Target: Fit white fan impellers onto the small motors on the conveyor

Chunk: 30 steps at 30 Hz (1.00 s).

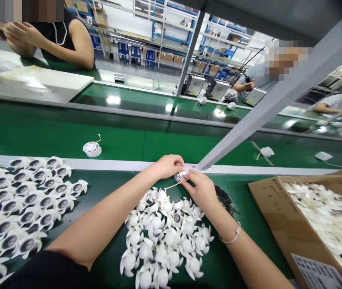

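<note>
Two bare hands, the left hand and the right hand, are closed, gripping a small round white plastic housing between them at centre frame. Just below lies a heap of white finned plastic parts; a brown cardboard box of similar parts sits lower right.

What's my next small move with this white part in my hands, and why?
Probably set the small white part onto the green belt. Your left hand and right hand hold it right at the belt's edge, and a wired white unit already lies there.
</note>
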Each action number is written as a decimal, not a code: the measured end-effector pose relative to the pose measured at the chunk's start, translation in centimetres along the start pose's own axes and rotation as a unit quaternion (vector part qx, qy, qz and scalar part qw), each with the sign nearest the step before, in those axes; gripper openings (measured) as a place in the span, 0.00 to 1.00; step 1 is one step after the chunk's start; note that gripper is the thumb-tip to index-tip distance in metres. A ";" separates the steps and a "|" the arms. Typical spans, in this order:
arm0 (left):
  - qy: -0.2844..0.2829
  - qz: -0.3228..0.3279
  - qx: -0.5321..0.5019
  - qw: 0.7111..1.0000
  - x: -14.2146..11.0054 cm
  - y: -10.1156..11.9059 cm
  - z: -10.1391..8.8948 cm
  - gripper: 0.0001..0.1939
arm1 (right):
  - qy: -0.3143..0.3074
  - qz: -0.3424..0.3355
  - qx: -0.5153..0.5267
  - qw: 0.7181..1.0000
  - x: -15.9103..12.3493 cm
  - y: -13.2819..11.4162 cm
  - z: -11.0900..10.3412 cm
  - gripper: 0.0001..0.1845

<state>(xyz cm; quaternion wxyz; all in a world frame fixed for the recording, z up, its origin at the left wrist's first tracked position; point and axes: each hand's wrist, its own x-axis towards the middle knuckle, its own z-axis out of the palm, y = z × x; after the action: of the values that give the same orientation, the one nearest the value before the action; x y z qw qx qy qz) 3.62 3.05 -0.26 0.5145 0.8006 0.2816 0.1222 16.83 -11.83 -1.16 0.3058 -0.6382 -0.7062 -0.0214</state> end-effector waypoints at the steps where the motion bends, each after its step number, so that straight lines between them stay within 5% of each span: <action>1: -0.002 0.001 -0.003 1.000 0.0 -0.1 0.1 0.08 | -0.004 -0.002 -0.002 1.000 0.1 0.0 -0.2 0.05; 5: -0.030 0.005 -0.027 0.999 0.0 -0.7 -0.4 0.13 | -0.039 -0.009 -0.010 0.999 1.0 0.4 -0.7 0.05; 10: -0.084 -0.020 -0.057 0.995 -0.6 -0.9 -3.7 0.22 | -0.053 0.015 0.003 0.998 3.1 1.2 -0.7 0.12; 13: -0.229 -0.034 -0.049 0.972 -1.8 0.1 -5.9 0.26 | -0.008 0.069 0.024 0.997 2.7 1.8 -2.6 0.22; 16: -0.396 -0.041 0.051 0.916 -2.9 2.0 -6.4 0.34 | 0.007 0.137 0.018 0.990 -0.3 2.8 -6.6 0.16; 21: -0.361 -0.050 0.176 0.914 -3.5 3.9 -5.1 0.22 | -0.006 0.239 -0.097 0.966 -6.8 5.4 -10.9 0.09; 25: -0.376 -0.064 0.127 0.915 -2.7 3.3 -4.6 0.17 | -0.032 0.255 -0.131 0.958 -9.0 7.3 -10.2 0.10; 30: -0.290 -0.060 0.131 0.946 -1.8 2.5 -3.7 0.16 | -0.033 0.255 -0.185 0.949 -9.0 9.5 -9.5 0.11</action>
<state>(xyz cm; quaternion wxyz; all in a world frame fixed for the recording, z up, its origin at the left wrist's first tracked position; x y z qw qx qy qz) 1.18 3.98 3.79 0.4708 0.8435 0.1810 -0.1846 29.36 -22.07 -0.98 0.1543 -0.8425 -0.5135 -0.0516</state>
